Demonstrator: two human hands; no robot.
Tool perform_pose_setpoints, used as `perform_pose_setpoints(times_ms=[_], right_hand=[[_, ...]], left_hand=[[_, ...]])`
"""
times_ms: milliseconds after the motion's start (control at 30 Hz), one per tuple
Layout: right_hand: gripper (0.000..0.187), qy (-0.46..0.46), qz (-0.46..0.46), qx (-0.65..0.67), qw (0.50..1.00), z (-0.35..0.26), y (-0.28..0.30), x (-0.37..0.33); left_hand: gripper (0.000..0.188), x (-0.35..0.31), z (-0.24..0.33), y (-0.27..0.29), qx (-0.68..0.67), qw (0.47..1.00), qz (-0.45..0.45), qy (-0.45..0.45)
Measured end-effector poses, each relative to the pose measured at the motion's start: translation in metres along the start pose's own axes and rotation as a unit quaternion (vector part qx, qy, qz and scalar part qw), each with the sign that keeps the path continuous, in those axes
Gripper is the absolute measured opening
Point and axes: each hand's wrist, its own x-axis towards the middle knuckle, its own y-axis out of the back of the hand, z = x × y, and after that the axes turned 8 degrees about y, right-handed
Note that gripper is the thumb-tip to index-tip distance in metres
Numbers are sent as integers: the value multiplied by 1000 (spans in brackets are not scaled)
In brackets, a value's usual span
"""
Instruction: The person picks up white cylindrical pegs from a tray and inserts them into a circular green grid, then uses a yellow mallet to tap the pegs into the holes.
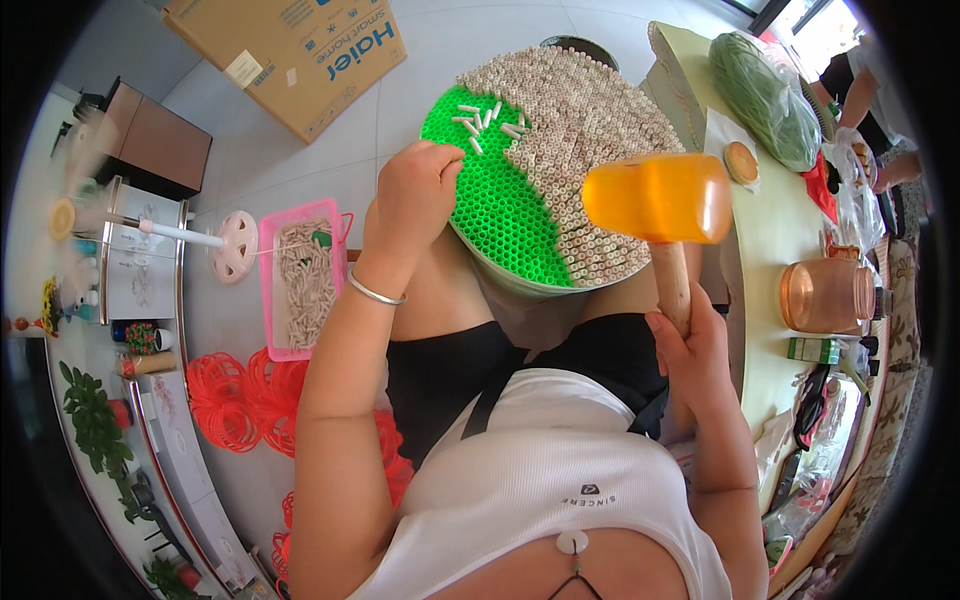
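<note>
My right hand (695,350) is wrapped round the wooden handle of a mallet (657,198) with a see-through orange head. The mallet is raised over the right side of a round bundle of green tubes (495,215) between my knees. Pale little cylinders (590,110) stand packed upright across the bundle's right and far side. Several loose cylinders (486,117) lie on the bare green part. My left hand (418,190) is closed at the bundle's left edge, its fingertips turned away; whether it holds anything is hidden.
On the floor at left stands a pink basket (268,280) of loose pale cylinders, beside a white fan (235,243) and red coils (217,400). A cardboard box (300,65) lies far left. The table at right bears a wrapped cabbage (765,100) and a jar (825,297); another person (865,95) is beyond.
</note>
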Motion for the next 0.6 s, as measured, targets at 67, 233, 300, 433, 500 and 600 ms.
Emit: perform_pose_setpoints(times_ms=[67, 233, 300, 433, 500, 600], right_hand=[[31, 32, -8, -24, 999, 4, 0, -6], [33, 186, 20, -143, 972, 20, -22, -11], [34, 154, -35, -277, 948, 25, -21, -7], [31, 55, -63, -128, 988, -2, 4, 3], [29, 56, -7, -65, 996, -3, 5, -3], [26, 62, 22, -26, 997, 14, 2, -3]], left_hand=[[11, 0, -6, -4, 4, 1000, -8, 6], [10, 1, -2, -12, -7, 999, -25, 18], [11, 4, 0, -16, -30, 999, -20, 7], [11, 4, -9, -15, -7, 1000, -5, 11], [11, 6, -12, -11, -9, 1000, 1, 24], [13, 7, -16, -12, 24, 999, 1, 40]])
